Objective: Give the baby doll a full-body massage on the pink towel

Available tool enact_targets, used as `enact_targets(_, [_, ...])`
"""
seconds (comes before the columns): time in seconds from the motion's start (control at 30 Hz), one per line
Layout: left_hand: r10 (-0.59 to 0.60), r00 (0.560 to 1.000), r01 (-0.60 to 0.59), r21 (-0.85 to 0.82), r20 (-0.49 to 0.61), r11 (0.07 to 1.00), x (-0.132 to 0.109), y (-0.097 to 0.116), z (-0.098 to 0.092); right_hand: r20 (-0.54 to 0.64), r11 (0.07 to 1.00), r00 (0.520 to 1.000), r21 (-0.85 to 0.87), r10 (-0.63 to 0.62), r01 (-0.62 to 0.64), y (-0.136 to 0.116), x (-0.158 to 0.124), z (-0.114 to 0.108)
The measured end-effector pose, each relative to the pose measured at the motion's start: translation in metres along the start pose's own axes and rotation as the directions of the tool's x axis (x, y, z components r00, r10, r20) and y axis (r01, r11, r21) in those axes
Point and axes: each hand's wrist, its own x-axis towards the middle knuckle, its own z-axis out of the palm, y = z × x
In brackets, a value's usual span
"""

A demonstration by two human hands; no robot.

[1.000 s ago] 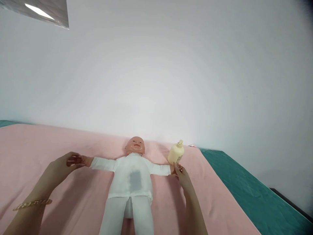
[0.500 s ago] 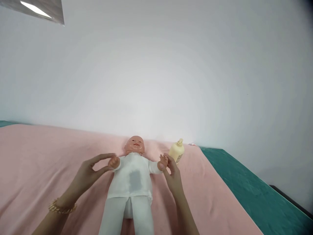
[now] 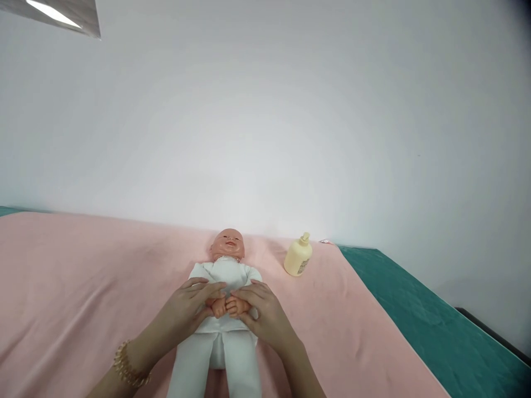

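Observation:
A baby doll (image 3: 228, 269) in a white top and white trousers lies on its back, head toward the wall. Its two small hands (image 3: 226, 306) meet over its belly. From the left, my left hand (image 3: 191, 308) is closed around one doll hand and wrist, thumb below and fingers above. My right hand (image 3: 263, 310) grips the other doll hand the same way from the right. The grey patch on the doll's top is covered by the hands and arms. A beaded bracelet (image 3: 126, 365) circles my left wrist.
A pale yellow pump bottle (image 3: 298, 256) stands to the right of the doll's head. Pink cloth (image 3: 352, 326) covers the table, with a green surface (image 3: 431, 320) showing at the right. Behind rises a plain white wall (image 3: 265, 121).
Both my hands have moved inward and down, bringing the doll's arms from spread out at its sides to together over its belly. The bottle has stayed in place.

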Motion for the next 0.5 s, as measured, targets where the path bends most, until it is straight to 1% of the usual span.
enact_targets(0.1, [0.003,1.000,-0.003,0.007,-0.008,1.000,0.002,0.003,0.000,0.002,1.000,1.000,-0.017,-0.013,0.013,-0.002,0.000,0.002])
enact_targets(0.2, [0.005,1.000,-0.005,0.013,-0.018,1.000,0.001,0.000,-0.004,0.012,1.000,1.000,-0.019,0.006,-0.006,-0.002,-0.001,0.001])
enact_targets(0.27, [-0.048,0.998,0.048,0.005,-0.039,0.999,-0.002,-0.006,-0.012,-0.008,0.998,0.998,-0.002,0.058,-0.058,-0.001,-0.002,-0.004])
enact_targets(0.33, [-0.169,0.982,0.169,-0.008,-0.081,0.986,-0.007,-0.015,-0.025,-0.073,0.983,0.981,0.052,0.179,-0.176,0.005,-0.005,-0.012])
enact_targets(0.37, [-0.247,0.963,0.246,-0.018,-0.107,0.969,-0.009,-0.020,-0.033,-0.116,0.964,0.959,0.092,0.259,-0.250,0.009,-0.008,-0.018])
enact_targets(0.4, [-0.336,0.934,0.336,-0.022,-0.125,0.942,-0.012,-0.025,-0.042,-0.161,0.937,0.926,0.136,0.342,-0.323,0.014,-0.011,-0.023])
enact_targets(0.43, [-0.423,0.895,0.424,-0.022,-0.141,0.905,-0.014,-0.031,-0.051,-0.205,0.902,0.883,0.185,0.423,-0.390,0.021,-0.014,-0.029])
enact_targets(0.47, [-0.516,0.846,0.519,-0.012,-0.137,0.855,-0.017,-0.036,-0.060,-0.243,0.867,0.837,0.231,0.490,-0.441,0.028,-0.018,-0.034])
enact_targets(0.5, [-0.609,0.784,0.615,0.017,-0.118,0.788,-0.020,-0.042,-0.069,-0.285,0.832,0.786,0.278,0.549,-0.480,0.034,-0.021,-0.038])
